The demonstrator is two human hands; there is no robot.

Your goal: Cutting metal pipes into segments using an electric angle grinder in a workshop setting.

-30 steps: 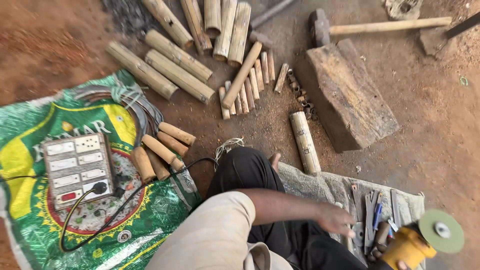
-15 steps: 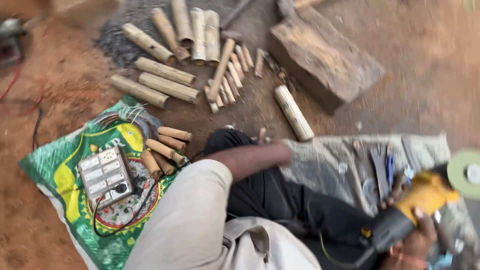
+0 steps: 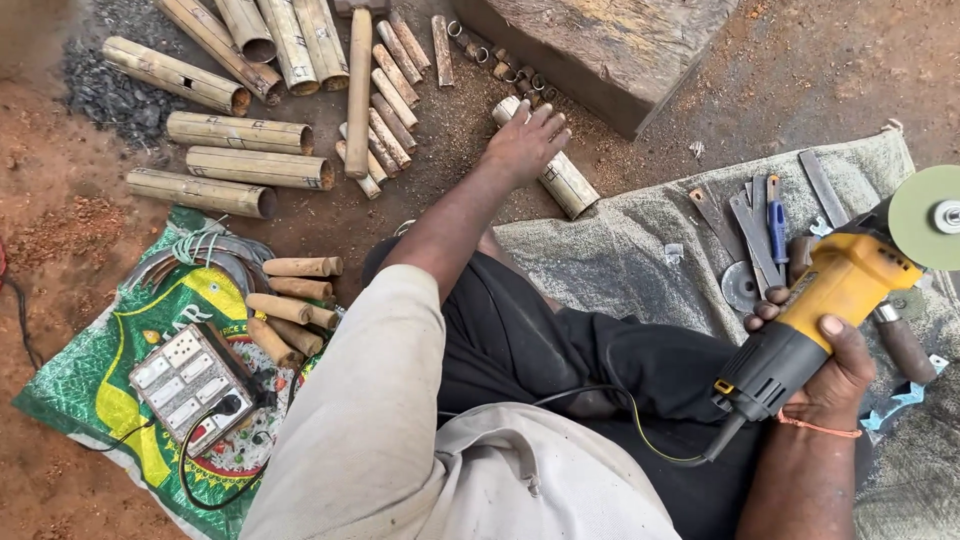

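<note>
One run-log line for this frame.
left hand: on bamboo piece, open | right hand: grips yellow angle grinder | nearby: wood block, grey cloth

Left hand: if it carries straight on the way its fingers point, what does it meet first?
The left hand already lies over the short pale bamboo tube. Beyond its fingertips, probably the row of small metal rings, then the big weathered wooden block; depth is unclear.

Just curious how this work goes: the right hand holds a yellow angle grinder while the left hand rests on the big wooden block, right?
Not quite. The head view shows the left hand on a bamboo piece beside the wooden block, not on it. The right hand does hold the yellow angle grinder.
</note>
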